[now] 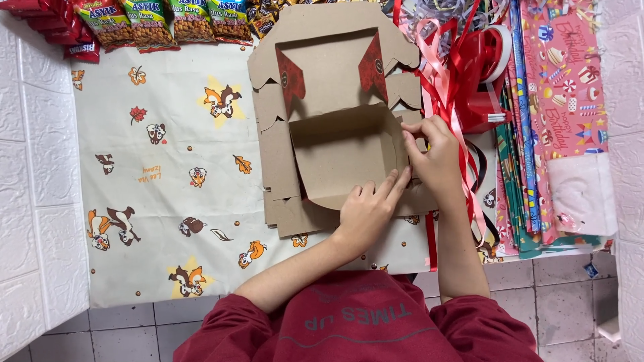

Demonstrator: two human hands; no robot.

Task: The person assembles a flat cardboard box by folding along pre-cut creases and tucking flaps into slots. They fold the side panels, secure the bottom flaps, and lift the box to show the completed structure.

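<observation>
Cardboard lies folded halfway into shape at the middle of the bench (134, 268) — a brown die-cut box blank (339, 144) resting on a cloth printed with cartoon chipmunks and leaves (168, 167). Its central tray already has raised walls, while the lid panel with 2 red-printed triangular flaps (290, 79) lies flat beyond it.

Both hands work the tray's right side. The left hand (365, 211) presses flat, fingers extended, on the near right corner of the tray, holding it down rather than gripping it. The right hand (429, 157) has its fingers curled and pinched on the right side wall of the blank, near a scalloped tab.

Judging from this, the step in hand is folding up and locking the right wall of the box. The next move seems to call for tucking that tab into its slot while the left hand keeps the base from sliding, and the fold has to follow the crease squarely or the wall may spring back.

To the right, red and pink ribbons (446, 74) trail beside a red tape dispenser (486, 77) and sheets of gift wrap (563, 80). Snack packets (168, 20) line the far edge.
</observation>
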